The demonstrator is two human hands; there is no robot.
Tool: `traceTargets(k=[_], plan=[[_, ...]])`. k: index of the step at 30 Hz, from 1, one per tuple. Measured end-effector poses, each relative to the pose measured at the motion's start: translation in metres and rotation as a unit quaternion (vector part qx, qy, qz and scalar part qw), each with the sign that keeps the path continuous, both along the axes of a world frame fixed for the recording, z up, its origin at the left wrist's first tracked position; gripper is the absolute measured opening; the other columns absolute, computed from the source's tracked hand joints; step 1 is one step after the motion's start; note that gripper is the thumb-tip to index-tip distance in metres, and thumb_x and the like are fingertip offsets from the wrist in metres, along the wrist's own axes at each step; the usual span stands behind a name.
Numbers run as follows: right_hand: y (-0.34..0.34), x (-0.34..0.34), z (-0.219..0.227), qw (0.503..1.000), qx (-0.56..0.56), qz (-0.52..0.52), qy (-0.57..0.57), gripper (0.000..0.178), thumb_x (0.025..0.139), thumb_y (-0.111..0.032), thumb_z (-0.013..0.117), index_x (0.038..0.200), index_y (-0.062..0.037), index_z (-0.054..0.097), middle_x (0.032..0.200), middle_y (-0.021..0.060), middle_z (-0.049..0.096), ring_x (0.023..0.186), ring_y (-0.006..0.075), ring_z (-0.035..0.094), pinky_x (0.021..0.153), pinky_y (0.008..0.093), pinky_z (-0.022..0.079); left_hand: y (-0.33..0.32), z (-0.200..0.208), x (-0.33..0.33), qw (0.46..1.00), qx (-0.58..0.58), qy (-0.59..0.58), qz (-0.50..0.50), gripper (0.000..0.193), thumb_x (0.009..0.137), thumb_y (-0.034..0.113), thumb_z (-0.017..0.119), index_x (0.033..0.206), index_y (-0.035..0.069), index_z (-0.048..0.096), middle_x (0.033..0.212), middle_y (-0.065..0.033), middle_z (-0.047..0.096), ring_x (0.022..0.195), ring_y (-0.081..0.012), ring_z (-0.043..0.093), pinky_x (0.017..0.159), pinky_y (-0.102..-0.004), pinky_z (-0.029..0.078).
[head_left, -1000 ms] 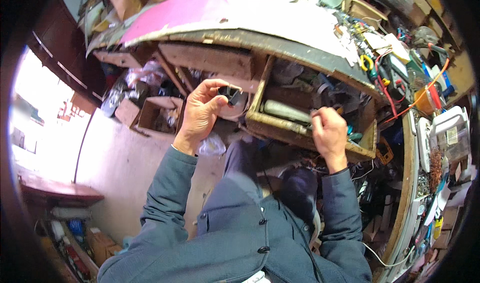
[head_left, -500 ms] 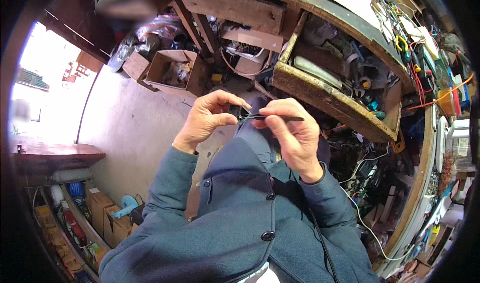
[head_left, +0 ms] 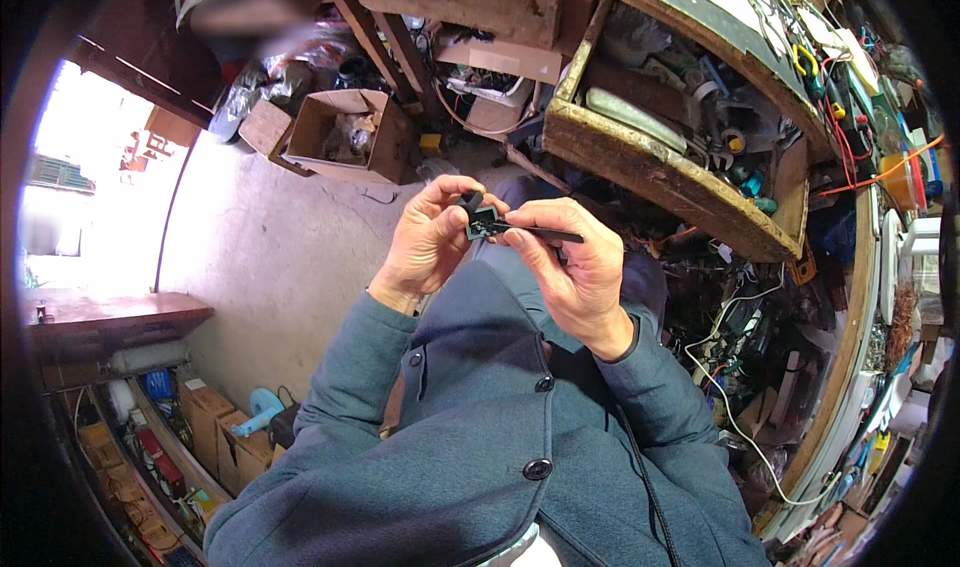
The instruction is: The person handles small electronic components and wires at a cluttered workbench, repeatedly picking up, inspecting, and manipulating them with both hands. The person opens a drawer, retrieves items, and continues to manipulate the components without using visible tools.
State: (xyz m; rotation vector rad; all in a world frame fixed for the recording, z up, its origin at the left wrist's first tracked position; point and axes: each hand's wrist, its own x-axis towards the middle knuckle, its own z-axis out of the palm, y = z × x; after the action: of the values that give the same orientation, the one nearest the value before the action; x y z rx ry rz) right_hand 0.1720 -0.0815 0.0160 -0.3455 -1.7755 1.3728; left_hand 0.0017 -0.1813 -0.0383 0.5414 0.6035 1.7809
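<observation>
Between the thumb and fingers of my left hand (head_left: 430,235) is a small black box-shaped part (head_left: 484,225), its open side turned up. Some small greenish detail shows inside, too fine to make out. My right hand (head_left: 578,277) pinches slim black tweezers (head_left: 552,234), held roughly level above my lap. Their tips reach into or against the open side of the part; exactly which I cannot tell. Both hands are close together in front of my dark coat.
Ahead on the right, an open wooden drawer (head_left: 660,177) with tools juts from the workbench. A cardboard box (head_left: 335,157) stands on the floor beyond my left hand. Cables and scrap (head_left: 740,347) pile up at the right. A light blue hair-dryer-like tool (head_left: 262,407) lies at lower left.
My left hand has turned the black part so its open side shows more. The tweezers have shifted slightly left, their tips now at that opening.
</observation>
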Motion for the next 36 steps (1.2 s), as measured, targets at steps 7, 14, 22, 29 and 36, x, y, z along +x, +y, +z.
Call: traceTargets(k=[7,14,22,29,36], plan=[[0.001,0.000,-0.001,1.000,0.007,0.008,-0.024,0.018,0.087,0.003,0.077,0.104,0.0011,0.071,0.095,0.0115,0.071,0.083,0.0175,0.072,0.073,0.0276,0.059,-0.003,-0.003,0.000,1.000,-0.014,0.002,0.002,0.042,0.092,0.023,0.079,0.126,0.006,0.063,0.117,-0.0187,0.071,0.106,-0.0264,0.070,0.092,-0.0394,0.058],[0.003,0.001,-0.001,0.999,-0.008,0.002,-0.047,0.015,0.088,0.001,0.077,0.103,0.0015,0.072,0.094,0.0118,0.072,0.081,0.0174,0.072,0.073,0.0278,0.060,-0.004,-0.007,0.001,1.000,-0.025,0.006,0.000,0.042,0.091,0.025,0.079,0.125,0.005,0.063,0.116,-0.0184,0.072,0.105,-0.0263,0.070,0.090,-0.0395,0.058],[0.003,0.001,-0.003,0.999,-0.033,0.006,-0.039,0.015,0.089,0.001,0.076,0.103,0.0020,0.071,0.095,0.0119,0.072,0.084,0.0179,0.073,0.073,0.0282,0.060,-0.005,-0.013,0.000,0.999,-0.047,-0.005,-0.005,0.045,0.090,0.027,0.081,0.124,0.005,0.063,0.115,-0.0174,0.072,0.103,-0.0268,0.070,0.090,-0.0410,0.058],[0.005,0.001,-0.004,0.998,0.002,0.015,-0.053,0.015,0.089,0.001,0.076,0.102,0.0020,0.071,0.097,0.0128,0.073,0.084,0.0186,0.073,0.071,0.0287,0.061,-0.005,-0.019,0.003,0.998,-0.061,-0.015,-0.003,0.046,0.090,0.029,0.081,0.124,0.005,0.063,0.115,-0.0162,0.072,0.102,-0.0245,0.070,0.089,-0.0378,0.058],[0.005,0.001,-0.005,0.999,0.014,0.008,-0.049,0.015,0.088,0.001,0.076,0.102,0.0022,0.071,0.097,0.0132,0.073,0.081,0.0186,0.073,0.069,0.0283,0.060,-0.005,-0.017,0.002,0.997,-0.063,-0.026,-0.020,0.048,0.089,0.030,0.081,0.125,0.004,0.063,0.114,-0.0162,0.073,0.102,-0.0244,0.071,0.088,-0.0375,0.059]])
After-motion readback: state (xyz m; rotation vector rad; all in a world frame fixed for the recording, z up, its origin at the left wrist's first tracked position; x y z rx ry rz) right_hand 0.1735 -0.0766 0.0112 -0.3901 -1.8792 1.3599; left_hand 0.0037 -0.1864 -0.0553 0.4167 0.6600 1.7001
